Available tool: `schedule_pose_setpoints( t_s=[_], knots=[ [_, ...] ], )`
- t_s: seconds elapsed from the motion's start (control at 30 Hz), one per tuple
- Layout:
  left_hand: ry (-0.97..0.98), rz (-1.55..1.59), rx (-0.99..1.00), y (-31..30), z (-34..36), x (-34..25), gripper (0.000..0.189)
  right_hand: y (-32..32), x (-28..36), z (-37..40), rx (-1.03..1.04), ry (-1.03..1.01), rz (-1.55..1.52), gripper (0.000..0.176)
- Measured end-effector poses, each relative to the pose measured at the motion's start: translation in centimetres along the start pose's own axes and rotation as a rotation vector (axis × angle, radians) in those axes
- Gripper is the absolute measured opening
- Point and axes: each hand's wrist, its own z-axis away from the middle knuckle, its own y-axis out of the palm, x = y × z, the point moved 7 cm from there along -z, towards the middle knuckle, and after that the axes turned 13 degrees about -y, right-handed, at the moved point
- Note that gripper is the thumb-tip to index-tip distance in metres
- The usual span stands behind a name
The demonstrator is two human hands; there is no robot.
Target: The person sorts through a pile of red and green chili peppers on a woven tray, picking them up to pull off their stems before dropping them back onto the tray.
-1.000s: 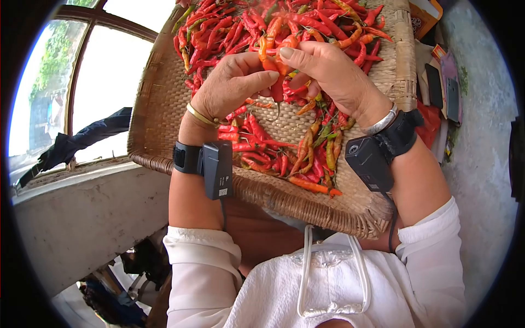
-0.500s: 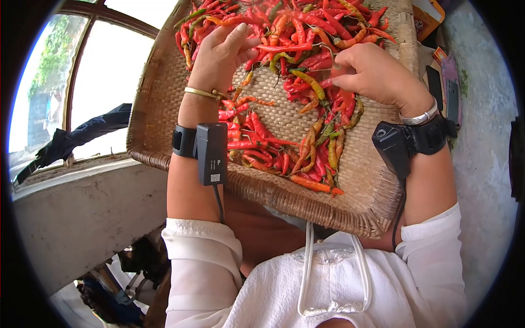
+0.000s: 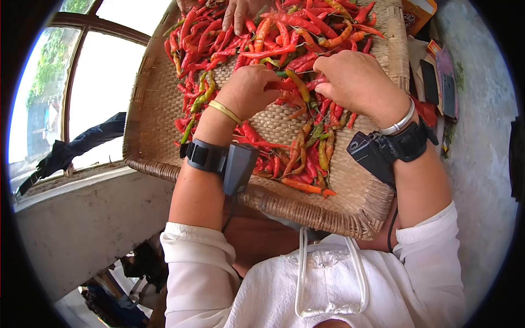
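Observation:
A wide woven basket tray (image 3: 306, 210) rests in front of me, covered with red, orange and green chillies (image 3: 284, 49). My left hand (image 3: 249, 90) lies curled in the middle of the tray, its fingertips pinched on a red chilli (image 3: 287, 86). My right hand (image 3: 355, 82) sits close beside it, fingers bent down onto the same cluster, apparently gripping that chilli's other end. The two hands almost touch. Both wrists carry black strapped devices and bangles. A smaller heap of chillies (image 3: 298, 158) lies near the tray's front edge.
Another person's hand (image 3: 240, 11) reaches into the chillies at the tray's far edge. A window (image 3: 104, 82) and a concrete ledge (image 3: 87, 218) are at the left, with dark cloth (image 3: 76, 145) on the sill. Packets and flat dark objects (image 3: 437, 82) lie right of the tray.
A second ago both hands held a chilli raised above the tray. They then spread apart over the pile, and now they have come back together low on the chillies in the middle.

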Motion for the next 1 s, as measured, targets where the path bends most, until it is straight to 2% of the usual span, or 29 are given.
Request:
schedule_pose_setpoints(
  t_s=[0.07,0.1,0.17,0.2,0.27,0.3,0.37,0.4,0.5,0.6,0.73,0.8,0.83,0.9,0.97,1.0],
  knots=[
    [-0.183,0.233,0.133,-1.6,0.3,1.0,0.014,-0.2,-0.3,0.1,0.001,0.015,0.001,0.018],
    [-0.283,0.471,0.197,-1.9,0.5,2.2,0.018,-0.2,-0.4,0.1,0.004,0.020,0.005,0.018],
    [-0.402,0.872,0.065,-3.5,0.6,3.8,0.024,-0.3,-0.1,0.1,0.027,0.019,-0.011,0.017],
    [-0.403,0.873,0.065,-3.4,0.3,3.8,0.024,-0.1,0.1,0.1,0.052,0.016,-0.028,0.016],
    [-0.324,1.012,-0.341,-5.7,0.1,4.3,0.026,1.0,0.3,-0.1,0.093,-0.025,-0.061,0.018],
    [-0.324,1.013,-0.342,-5.1,0.1,4.6,0.026,1.8,0.5,-0.2,0.132,-0.065,-0.094,0.021],
    [-0.385,0.481,-0.160,-2.6,-0.2,4.6,0.025,2.7,0.8,-0.5,0.178,-0.071,-0.134,0.021],
    [-0.267,0.359,-0.034,-1.5,-0.4,2.9,0.024,3.3,1.0,-0.6,0.224,-0.076,-0.176,0.021],
    [0.056,0.017,-0.001,1.2,-0.3,-0.9,0.021,4.6,0.7,-0.9,0.212,-0.095,-0.137,0.025],
    [-0.055,-0.096,0.043,3.5,-0.3,-0.3,0.018,4.8,0.3,-0.9,0.250,-0.017,-0.046,0.018],
    [-0.002,-0.159,0.055,3.7,-0.4,-0.1,0.017,5.2,-0.3,-0.7,0.257,-0.037,0.072,0.022],
    [-0.067,0.094,0.227,2.7,-0.2,0.4,0.016,4.5,-0.2,-0.7,0.174,-0.077,0.128,0.015],
    [-0.050,0.152,0.182,1.2,-0.1,0.3,0.015,4.4,-0.3,-0.7,0.171,-0.076,0.125,0.015],
    [-0.226,0.557,0.136,-0.6,-0.2,3.0,0.012,4.1,-0.4,-0.8,0.173,-0.075,0.124,0.010],
    [-0.346,0.873,-0.044,-3.2,-0.4,5.4,0.014,4.2,-0.1,-1.0,0.167,-0.074,0.034,0.010],
    [-0.327,0.990,-0.253,-4.5,-0.5,6.3,0.018,4.3,0.1,-1.1,0.165,-0.077,-0.054,0.010]
  ],
)
